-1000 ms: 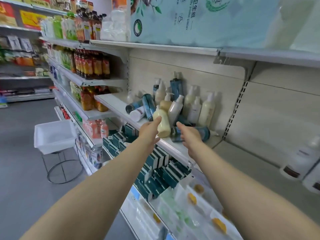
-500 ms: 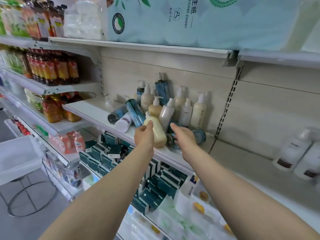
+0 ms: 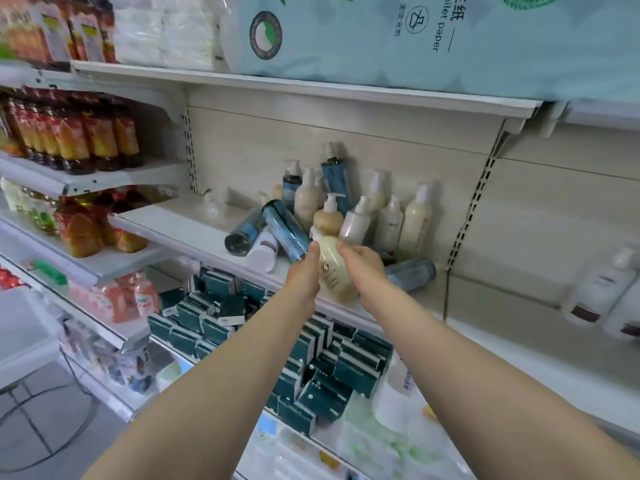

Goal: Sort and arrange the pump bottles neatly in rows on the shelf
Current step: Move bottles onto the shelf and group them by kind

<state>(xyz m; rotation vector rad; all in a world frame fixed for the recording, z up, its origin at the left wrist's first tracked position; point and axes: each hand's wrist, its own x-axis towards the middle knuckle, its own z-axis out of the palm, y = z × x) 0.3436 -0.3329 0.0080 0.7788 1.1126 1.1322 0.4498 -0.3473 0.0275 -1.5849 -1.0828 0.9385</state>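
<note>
Head view: both hands' fingers seemingly touching cream bottle.

Bare shelf lies left of the toppled blue bottles; upright bottles crowd the back.

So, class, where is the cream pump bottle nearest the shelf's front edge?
In the head view, the cream pump bottle sits centre frame between the left hand and right hand, beside a fallen blue bottle.

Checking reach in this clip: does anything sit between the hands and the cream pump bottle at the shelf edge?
Nothing visible does. The left hand and right hand flank the cream bottle; a tipped blue bottle lies just left.
</note>
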